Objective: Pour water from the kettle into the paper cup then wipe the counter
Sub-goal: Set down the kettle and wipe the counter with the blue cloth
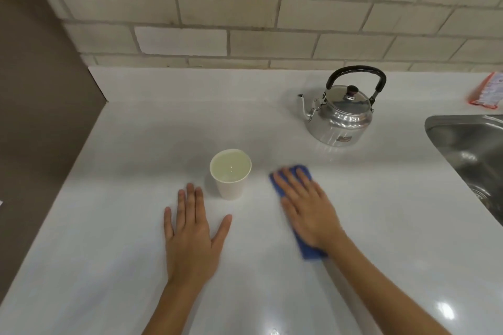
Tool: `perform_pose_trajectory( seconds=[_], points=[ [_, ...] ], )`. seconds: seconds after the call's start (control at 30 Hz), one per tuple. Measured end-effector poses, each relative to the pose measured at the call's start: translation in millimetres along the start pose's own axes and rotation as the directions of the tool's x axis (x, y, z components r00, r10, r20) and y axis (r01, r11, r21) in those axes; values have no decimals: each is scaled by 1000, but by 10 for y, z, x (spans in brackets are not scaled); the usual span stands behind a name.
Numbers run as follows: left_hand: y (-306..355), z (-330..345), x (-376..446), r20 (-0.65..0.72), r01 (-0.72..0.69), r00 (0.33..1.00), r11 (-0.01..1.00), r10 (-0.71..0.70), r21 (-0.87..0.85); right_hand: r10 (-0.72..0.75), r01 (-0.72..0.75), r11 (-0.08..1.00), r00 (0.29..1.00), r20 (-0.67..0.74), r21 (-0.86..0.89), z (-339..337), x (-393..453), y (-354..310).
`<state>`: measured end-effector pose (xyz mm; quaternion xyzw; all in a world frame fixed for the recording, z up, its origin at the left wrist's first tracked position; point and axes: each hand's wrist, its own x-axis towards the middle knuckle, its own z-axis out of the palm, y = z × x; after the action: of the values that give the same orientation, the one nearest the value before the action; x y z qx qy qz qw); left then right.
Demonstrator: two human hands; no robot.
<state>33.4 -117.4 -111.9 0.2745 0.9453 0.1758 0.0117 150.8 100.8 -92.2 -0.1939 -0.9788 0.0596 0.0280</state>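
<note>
A white paper cup (pixel 230 183) stands upright on the white counter (pixel 136 144), filled with water close to its rim. The metal kettle (pixel 340 117) with a black handle sits upright at the back right, its spout pointing left. My right hand (pixel 307 204) lies flat on a folded blue cloth (pixel 309 249), pressing it onto the counter just right of the cup; the hand and cloth look blurred. My left hand (pixel 190 234) rests flat on the counter with fingers spread, just below and left of the cup, holding nothing.
A steel sink (pixel 471 149) is sunk into the counter at the right edge. A red and white packet (pixel 487 91) lies behind it by the tiled wall. A brown panel (pixel 35 90) bounds the counter on the left.
</note>
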Motion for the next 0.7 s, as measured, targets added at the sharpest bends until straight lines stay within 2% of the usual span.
perform_pose_trajectory(
  seconds=[0.1, 0.13, 0.2, 0.27, 0.3, 0.37, 0.43, 0.53, 0.7],
  points=[
    [5, -22, 11, -1, -5, 1000, 1000, 5, -28, 227, -227, 974, 974, -19, 21, -27, 567, 103],
    [15, -30, 19, -2, -4, 1000, 998, 4, -69, 229, -228, 973, 973, -22, 26, 1, 606, 59],
    [28, -63, 45, 19, 23, 1000, 974, -19, -228, 95, -95, 995, 995, -13, 17, 79, 433, -4],
    [46, -116, 123, 60, 103, 995, 886, -84, -453, 17, -17, 999, 1000, -4, 28, 89, 239, 114],
    [67, -133, 173, 95, 131, 991, 828, -95, -545, 51, -50, 998, 999, -15, 29, 76, 243, 239],
    [112, -120, 289, 137, 104, 990, 755, -18, -647, 203, -201, 978, 979, -31, 62, 38, 321, 403],
    [161, -82, 402, 144, 87, 989, 706, 21, -703, 262, -259, 963, 964, -41, 70, 47, 337, 389],
    [227, -10, 496, 85, 73, 996, 671, -14, -738, 210, -206, 977, 975, -66, 61, 63, 121, 326],
    [287, 91, 554, 23, 54, 998, 645, -57, -762, 206, -206, 978, 978, -29, 29, 33, -247, 406]
  ],
)
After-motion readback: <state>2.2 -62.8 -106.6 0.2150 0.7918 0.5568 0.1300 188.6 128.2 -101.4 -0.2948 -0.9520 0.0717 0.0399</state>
